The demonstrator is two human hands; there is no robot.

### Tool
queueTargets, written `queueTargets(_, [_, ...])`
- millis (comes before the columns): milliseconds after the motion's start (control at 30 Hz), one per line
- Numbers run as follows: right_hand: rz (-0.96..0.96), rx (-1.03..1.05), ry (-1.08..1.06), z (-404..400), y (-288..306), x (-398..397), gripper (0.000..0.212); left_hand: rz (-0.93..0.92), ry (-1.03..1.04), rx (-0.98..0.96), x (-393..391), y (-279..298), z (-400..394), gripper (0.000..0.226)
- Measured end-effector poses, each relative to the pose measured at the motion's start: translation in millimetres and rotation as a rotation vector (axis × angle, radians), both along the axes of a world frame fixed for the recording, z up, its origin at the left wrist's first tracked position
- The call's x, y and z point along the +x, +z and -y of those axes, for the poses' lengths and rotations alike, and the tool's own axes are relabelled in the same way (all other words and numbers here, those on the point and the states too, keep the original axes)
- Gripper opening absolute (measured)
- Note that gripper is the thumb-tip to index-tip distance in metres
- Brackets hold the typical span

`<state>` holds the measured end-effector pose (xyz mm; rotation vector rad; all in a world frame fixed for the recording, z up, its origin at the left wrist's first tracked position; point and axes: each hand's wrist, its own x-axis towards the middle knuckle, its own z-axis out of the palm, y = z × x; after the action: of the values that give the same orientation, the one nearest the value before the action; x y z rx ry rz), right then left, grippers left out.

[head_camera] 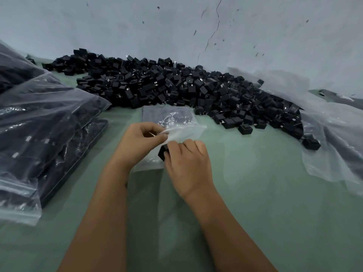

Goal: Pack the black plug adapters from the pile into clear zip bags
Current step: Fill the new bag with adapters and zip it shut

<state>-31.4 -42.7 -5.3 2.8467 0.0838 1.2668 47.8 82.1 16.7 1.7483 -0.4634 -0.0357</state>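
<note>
— Hands?
— Left hand pinches the clear zip bag at its mouth; right hand grips a black adapter just beside that opening.
— Pile?
— Beyond both hands, against the wall.

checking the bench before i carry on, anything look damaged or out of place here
A thin dark crack runs down the pale blue wall behind the pile of black plug adapters. One black adapter sits apart from the pile at its right end. Nothing else stands out.
</note>
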Motion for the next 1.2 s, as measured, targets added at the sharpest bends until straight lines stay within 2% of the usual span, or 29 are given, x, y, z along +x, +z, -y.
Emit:
queueTargets(100, [-0.123, -0.033, -0.130, 1, 3, -2, 0.016, 0.017, -0.105, -0.051, -4, 5, 1, 0.005])
queueTargets(200, [-0.178, 0.004, -0.209, 1, 9, -4, 0.020, 0.008, -0.236, -0.060, -7, 7, 4, 0.023])
queueTargets(267, [-0.173, 0.090, -0.162, 0, 9, -8, 0.014, 0.014, -0.268, -0.073, -6, 7, 4, 0.028])
queueTargets(400, [-0.228, 0.269, -0.030, 0, 8, -14, 0.020, 0.013, -0.250, -0.132, -5, 7, 2, 0.030])
queueTargets(533, [-0.359, 0.218, -0.020, 2, 6, -12, 0.034, 0.016, -0.273, -0.109, -7, 8, 5, 0.027])
queueTargets(800, [-0.447, 0.227, -0.030, 6, 0, -8, 0.037, 0.011, -0.315, -0.104, -8, 8, 8, 0.025])
queueTargets(900, [-0.434, 0.216, -0.037, 5, 1, -8, 0.029, -0.029, -0.344, -0.116, -9, 7, 3, 0.027])
queueTargets(1000, [-0.444, 0.230, -0.055, 4, 4, -8, 0.020, -0.026, -0.222, -0.135, -3, 6, -5, 0.030])
queueTargets(1133, [-0.508, 0.255, -0.023, 5, 0, -7, 0.053, -0.134, 0.218, -0.290, 8, -7, -5, 0.024])
queueTargets(1200, [-0.540, 0.269, -0.014, 5, -1, -7, 0.041, -0.191, 0.399, -0.302, 11, -13, -2, 0.021])
